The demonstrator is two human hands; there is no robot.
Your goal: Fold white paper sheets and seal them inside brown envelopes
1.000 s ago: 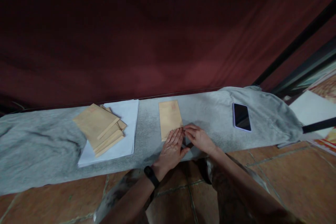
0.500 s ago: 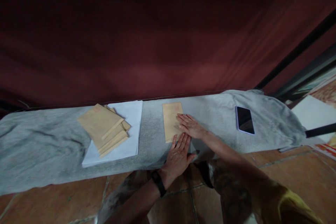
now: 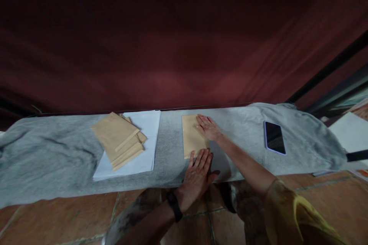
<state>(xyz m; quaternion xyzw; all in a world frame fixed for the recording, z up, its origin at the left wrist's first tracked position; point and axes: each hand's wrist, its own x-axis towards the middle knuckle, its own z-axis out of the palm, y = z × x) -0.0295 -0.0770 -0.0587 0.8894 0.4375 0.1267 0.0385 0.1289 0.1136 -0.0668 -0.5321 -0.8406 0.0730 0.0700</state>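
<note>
Terracotta floor tiles seen nearest, below grey cloth-covered ledge. Left hand laid flat, fingers straight and close together, fingertips pressed on near edge of brown envelope. Envelope laid flat on cloth, mid-ledge. Right hand spread flat on envelope's far right part, nothing gripped. Envelope stack on white sheets well left; phone well right. Dark red curtain hung behind.

Near edge of envelope hid under L hand.
</note>
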